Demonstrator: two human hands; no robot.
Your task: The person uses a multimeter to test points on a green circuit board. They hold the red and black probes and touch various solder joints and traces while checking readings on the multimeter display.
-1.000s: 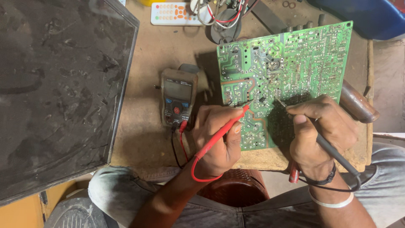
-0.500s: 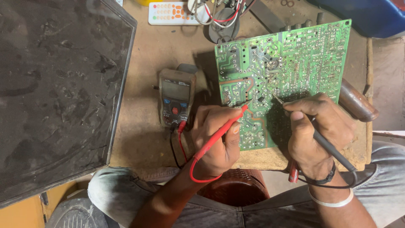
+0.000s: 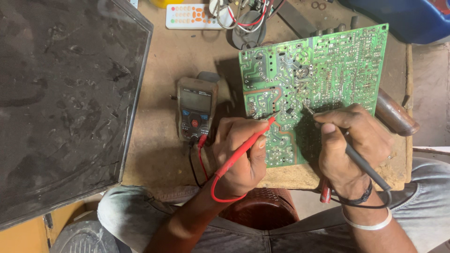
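A green circuit board (image 3: 323, 75) lies solder side up on the worn wooden table (image 3: 168, 103). My left hand (image 3: 241, 154) grips a red test probe (image 3: 248, 143), its tip touching the board's lower left area. My right hand (image 3: 351, 150) grips a black test probe (image 3: 361, 161), its metal tip resting on the board near the middle. Red and black leads run to a dark handheld multimeter (image 3: 196, 110) lying left of the board.
A large dark dusty panel (image 3: 61, 98) covers the left side. A white remote control (image 3: 192, 16) and a tangle of wires (image 3: 243, 16) lie at the back. A brown wooden handle (image 3: 396, 115) sits right of the board, a blue object (image 3: 403, 18) beyond.
Both probe tips stay on the board with only slight shifts. The view has drifted a little.
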